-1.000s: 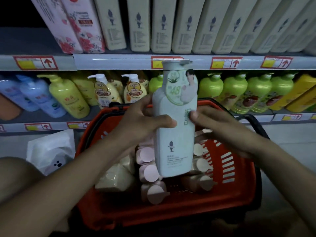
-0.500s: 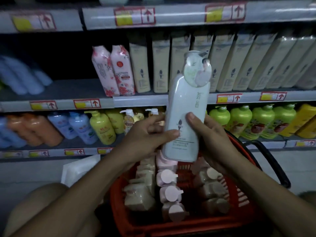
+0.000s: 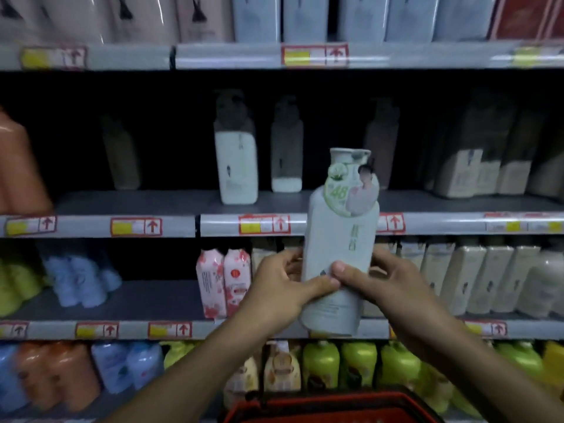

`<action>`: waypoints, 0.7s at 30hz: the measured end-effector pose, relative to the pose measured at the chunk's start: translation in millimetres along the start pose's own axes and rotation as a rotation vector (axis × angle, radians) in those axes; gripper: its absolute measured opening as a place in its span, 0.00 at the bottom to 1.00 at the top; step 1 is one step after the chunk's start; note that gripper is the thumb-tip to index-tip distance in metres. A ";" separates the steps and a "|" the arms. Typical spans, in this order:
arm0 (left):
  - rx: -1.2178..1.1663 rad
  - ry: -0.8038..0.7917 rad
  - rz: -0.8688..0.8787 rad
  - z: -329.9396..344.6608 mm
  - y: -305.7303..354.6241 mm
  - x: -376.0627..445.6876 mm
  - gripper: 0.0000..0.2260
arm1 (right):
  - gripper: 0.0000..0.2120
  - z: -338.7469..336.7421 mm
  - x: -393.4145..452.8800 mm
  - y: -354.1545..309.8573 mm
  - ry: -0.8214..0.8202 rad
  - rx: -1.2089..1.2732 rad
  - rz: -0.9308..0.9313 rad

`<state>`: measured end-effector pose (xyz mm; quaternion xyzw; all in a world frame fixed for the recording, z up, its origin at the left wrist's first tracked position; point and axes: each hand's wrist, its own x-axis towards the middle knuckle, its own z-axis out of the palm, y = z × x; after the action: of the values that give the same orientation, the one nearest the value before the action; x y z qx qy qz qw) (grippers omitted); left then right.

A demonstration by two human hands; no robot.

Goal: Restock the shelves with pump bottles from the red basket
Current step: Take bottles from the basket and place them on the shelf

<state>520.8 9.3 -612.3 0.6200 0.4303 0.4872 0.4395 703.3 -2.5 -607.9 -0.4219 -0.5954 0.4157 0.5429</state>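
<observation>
A tall pale green pump bottle [image 3: 338, 236] with a round label at its neck stands upright in front of the shelves, held in both hands. My left hand [image 3: 280, 291] grips its lower left side, thumb across the front. My right hand [image 3: 387, 288] grips the lower right side, its thumb meeting the left one. Only the rim of the red basket [image 3: 329, 407] shows at the bottom edge. On the dim upper shelf [image 3: 152, 203] behind the bottle stand similar white bottles [image 3: 236, 154].
Cream bottles [image 3: 476, 279] fill the shelf right of my hands, and pink floral packs [image 3: 222, 282] stand to the left. Green and yellow pump bottles [image 3: 357, 366] line the lowest visible shelf. Blue bottles [image 3: 79, 276] sit at the left. The upper shelf has gaps between its bottles.
Both hands have lifted the bottle up out of the basket and toward the upper shelves. My view has tilted upward, so the basket has dropped to the bottom edge.
</observation>
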 end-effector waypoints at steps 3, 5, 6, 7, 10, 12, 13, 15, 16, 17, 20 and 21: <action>0.079 0.004 0.107 -8.5 11.2 31.5 0.18 | 0.22 5.4 22.1 -6.7 0.048 0.009 -0.097; 0.131 0.026 0.193 -14.9 25.8 54.9 0.19 | 0.19 6.9 45.7 -14.1 0.095 0.013 -0.163; 0.152 0.044 0.233 -17.6 34.3 68.0 0.21 | 0.18 7.0 59.8 -19.7 0.113 0.003 -0.196; 0.173 0.064 0.263 -20.6 42.6 81.4 0.22 | 0.17 7.8 74.2 -26.8 0.120 -0.019 -0.229; 0.218 0.137 0.295 -33.2 59.8 121.1 0.23 | 0.19 9.5 119.7 -44.3 0.110 -0.130 -0.325; 0.241 0.184 0.281 -42.3 60.4 143.1 0.24 | 0.20 12.3 151.1 -47.3 0.069 -0.216 -0.358; 0.243 0.208 0.268 -46.2 58.3 152.3 0.24 | 0.21 14.3 165.9 -46.9 0.050 -0.258 -0.365; 0.204 0.253 0.242 -50.8 53.1 167.0 0.21 | 0.23 18.1 192.5 -45.3 0.023 -0.293 -0.372; 0.178 0.273 0.231 -52.7 50.7 173.0 0.20 | 0.24 19.4 205.5 -44.0 0.006 -0.296 -0.376; 0.167 0.290 0.221 -54.3 49.6 177.8 0.20 | 0.24 21.2 216.8 -43.3 -0.015 -0.304 -0.375; 0.192 0.329 0.164 -60.3 43.6 191.5 0.20 | 0.26 28.5 238.5 -42.0 -0.095 -0.326 -0.325; 0.188 0.342 0.141 -61.9 40.8 195.7 0.20 | 0.25 30.8 242.3 -41.0 -0.111 -0.300 -0.293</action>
<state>494.7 195.4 -520.1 0.5948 0.4978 0.5728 0.2651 657.3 215.2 -499.3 -0.3834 -0.7344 0.2619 0.4950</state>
